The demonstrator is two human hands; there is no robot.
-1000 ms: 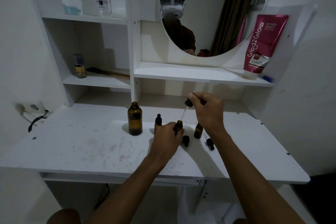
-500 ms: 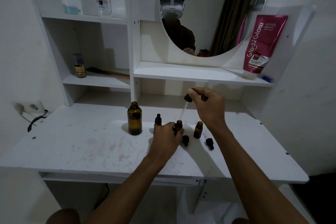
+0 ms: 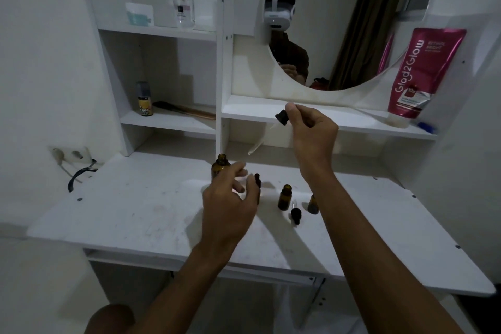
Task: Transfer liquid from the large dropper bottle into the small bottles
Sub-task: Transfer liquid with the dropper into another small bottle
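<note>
The large amber bottle [image 3: 220,165] stands open on the white desk [image 3: 141,214], partly hidden behind my left hand [image 3: 230,198], whose fingers are spread and hold nothing. A capped small bottle [image 3: 257,182] shows just right of that hand. My right hand [image 3: 311,133] is raised and pinches the black bulb of the large dropper [image 3: 281,117]; its glass tube slants down to the left, tip above the desk between the bottles. An open small amber bottle [image 3: 285,197] stands mid-desk, a small black dropper cap [image 3: 295,215] lies beside it, and another small bottle [image 3: 313,204] peeks from behind my right forearm.
Shelves rise behind the desk: a small yellow bottle [image 3: 144,103] and a comb [image 3: 187,111] on the lower left, a perfume bottle [image 3: 184,5] above, a pink tube [image 3: 417,73] on the right. A round mirror [image 3: 352,22] hangs at centre. A wall socket [image 3: 70,155] sits left.
My left hand let go of the small bottle and moved left toward the large bottle, fingers opening. My right hand lifted the dropper up and away, its tube now tilted left.
</note>
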